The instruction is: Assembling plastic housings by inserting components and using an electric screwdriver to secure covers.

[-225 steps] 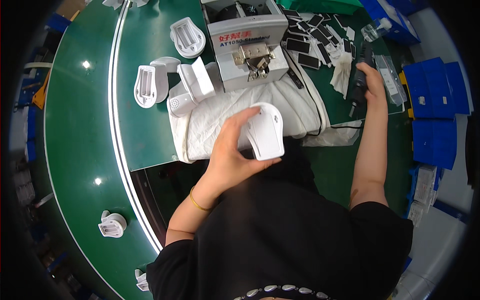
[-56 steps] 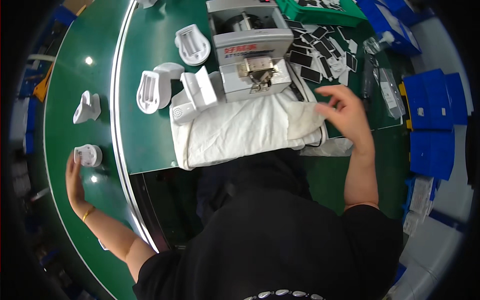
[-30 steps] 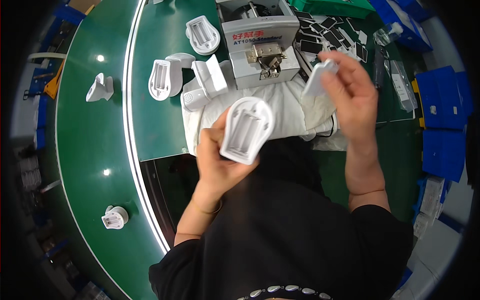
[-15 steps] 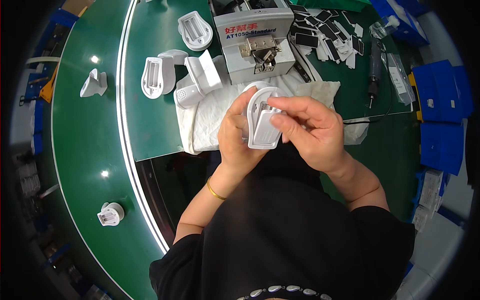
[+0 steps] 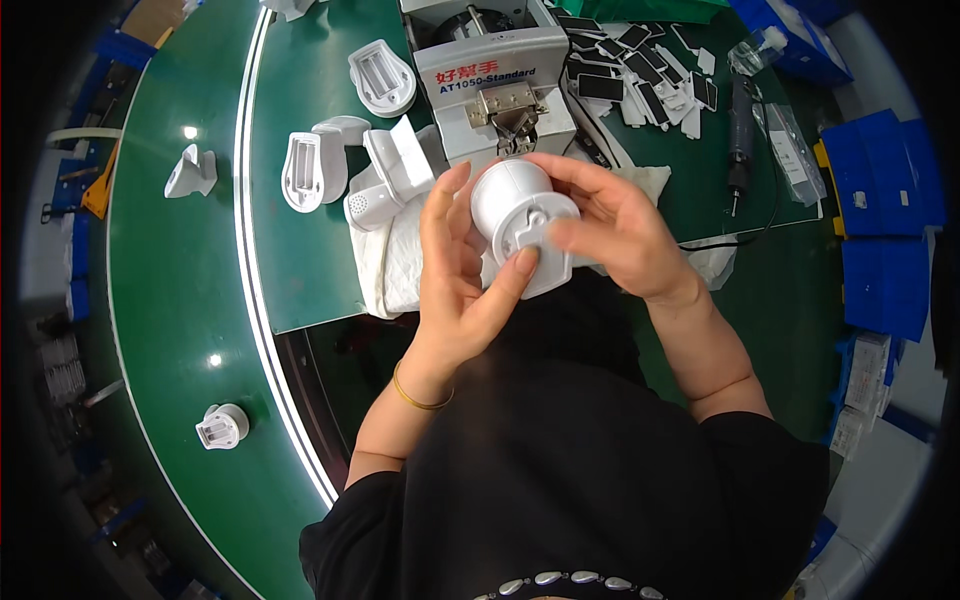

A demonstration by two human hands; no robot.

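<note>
Assy workshop: elec. screwdriver [image 5: 740,135], grey bench m/c [image 5: 480,72], blue parts bins [image 5: 882,185].

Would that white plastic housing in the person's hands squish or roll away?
The white plastic housing probably won't squish: its edges look crisp. It may feel slippery, being smooth. Its rounded side might roll, though the flat end could stop it.

Red characters [image 5: 466,74], dark lettering [image 5: 487,82] beneath, on grey machine [image 5: 452,112]
</note>
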